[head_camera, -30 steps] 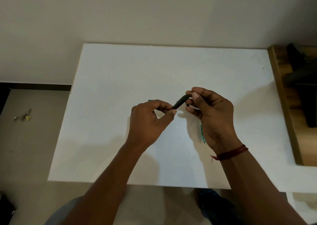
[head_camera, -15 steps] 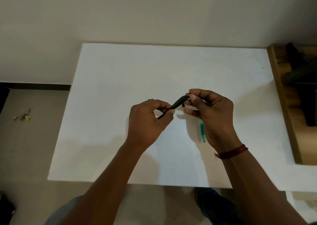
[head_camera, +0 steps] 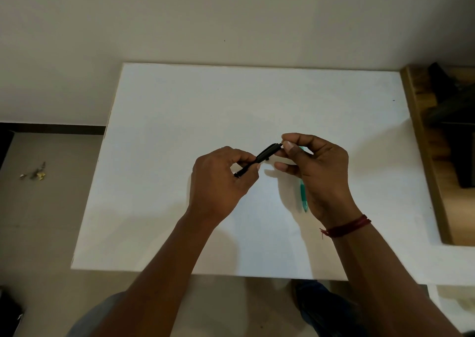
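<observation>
1. Fingers [head_camera: 244,157] first: my left hand [head_camera: 221,182] pinches the thin lower end of a black pen [head_camera: 267,153], thumb against index. The right hand [head_camera: 321,174] pinches the thicker upper end between thumb and fingertips. So both hands are grasping it, and it hangs in the air just over the middle of the tabletop [head_camera: 180,131].
2. The pen itself is slim and matte black, tilted up toward the right. The fat section sits by the right hand, and the narrow end with a small shiny ring pokes out under the left thumb. There's a tiny dark nub under the fat part, can't tell what it is.
3. A green pen [head_camera: 303,195] lies flat on the tabletop under the right hand, mostly hidden by the palm.
4. Room-wise, white tabletop stretches well out on every side of the hands. The far edge meets the wall [head_camera: 231,15], the left edge drops to the floor [head_camera: 51,208], and a wooden unit [head_camera: 421,157] butts against the right side.
5. The surface is plain matte white with soft shadows. Small scraps [head_camera: 33,173] lie on the floor, and there's a red thread band [head_camera: 344,227] on the right wrist.
</observation>
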